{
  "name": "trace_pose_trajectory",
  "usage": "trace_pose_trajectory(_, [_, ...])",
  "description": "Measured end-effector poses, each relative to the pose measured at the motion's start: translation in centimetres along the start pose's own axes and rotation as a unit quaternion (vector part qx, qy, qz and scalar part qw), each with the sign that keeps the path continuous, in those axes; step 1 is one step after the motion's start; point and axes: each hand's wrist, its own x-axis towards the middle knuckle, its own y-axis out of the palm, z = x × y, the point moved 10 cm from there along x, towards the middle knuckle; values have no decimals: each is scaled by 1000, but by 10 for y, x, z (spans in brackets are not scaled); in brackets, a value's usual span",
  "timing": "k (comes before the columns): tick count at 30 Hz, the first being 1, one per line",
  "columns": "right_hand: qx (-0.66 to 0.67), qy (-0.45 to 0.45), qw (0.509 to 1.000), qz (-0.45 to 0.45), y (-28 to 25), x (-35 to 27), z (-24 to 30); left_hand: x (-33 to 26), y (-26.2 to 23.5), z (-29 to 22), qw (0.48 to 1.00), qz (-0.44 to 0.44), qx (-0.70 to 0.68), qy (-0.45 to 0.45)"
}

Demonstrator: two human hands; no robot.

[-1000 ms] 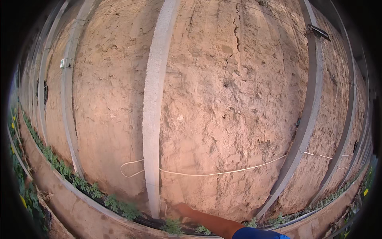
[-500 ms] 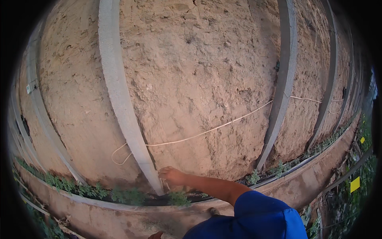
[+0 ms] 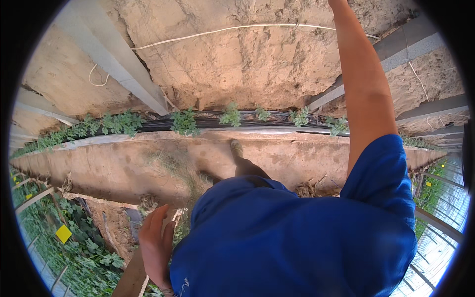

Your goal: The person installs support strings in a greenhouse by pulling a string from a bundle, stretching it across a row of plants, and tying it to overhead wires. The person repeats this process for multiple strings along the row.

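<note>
Left hand [image 3: 157,247] low at lower left, fingers spread loose, holding nothing, hanging beside a wooden plank [image 3: 131,277] and well apart from the earth wall [image 3: 257,64]. Seedling row [image 3: 184,121] running left to right along the black mulch strip at the wall's foot, beyond the ledge [image 3: 148,158]. Right arm [image 3: 363,94] stretched up toward the wall, nearer of the two; right hand out of frame, grip cannot be told.
</note>
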Motion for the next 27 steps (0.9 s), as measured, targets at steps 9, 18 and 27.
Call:
trace_pose_trajectory(9, [236,64,805,541,130,-305,95,28,46,-52,999,29,-17,-13])
trace_pose_trajectory(18, [171,155,913,335,36,-226,-20,9,45,-56,999,25,36,4])
trace_pose_trajectory(27, [6,64,986,154,-21,-25,-17,-23,70,-71,996,16,27,88])
